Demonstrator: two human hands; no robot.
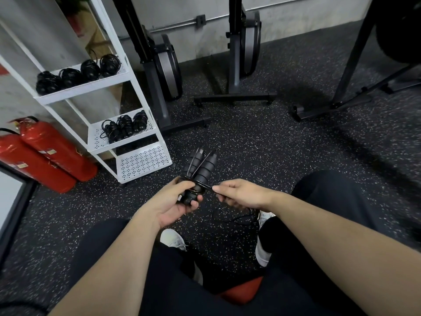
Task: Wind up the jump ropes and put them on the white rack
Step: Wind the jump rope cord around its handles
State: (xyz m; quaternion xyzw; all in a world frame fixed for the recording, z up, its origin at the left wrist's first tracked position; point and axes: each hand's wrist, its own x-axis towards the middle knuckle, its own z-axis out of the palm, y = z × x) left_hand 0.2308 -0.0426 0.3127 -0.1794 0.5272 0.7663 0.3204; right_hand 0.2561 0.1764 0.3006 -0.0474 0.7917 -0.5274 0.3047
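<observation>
With the left hand clamping both handles, the right hand, pinching the cord at 3 o'clock, should probably wrap tight, even loops.

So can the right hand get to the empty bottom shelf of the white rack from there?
Probably not right now. The right hand pinches the cord of the jump rope that the left hand holds, and the bottom shelf lies off past the left hand. Nothing blocks the floor between, though.

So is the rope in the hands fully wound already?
Not fully: loose cord trails on the floor below the right hand.
</observation>
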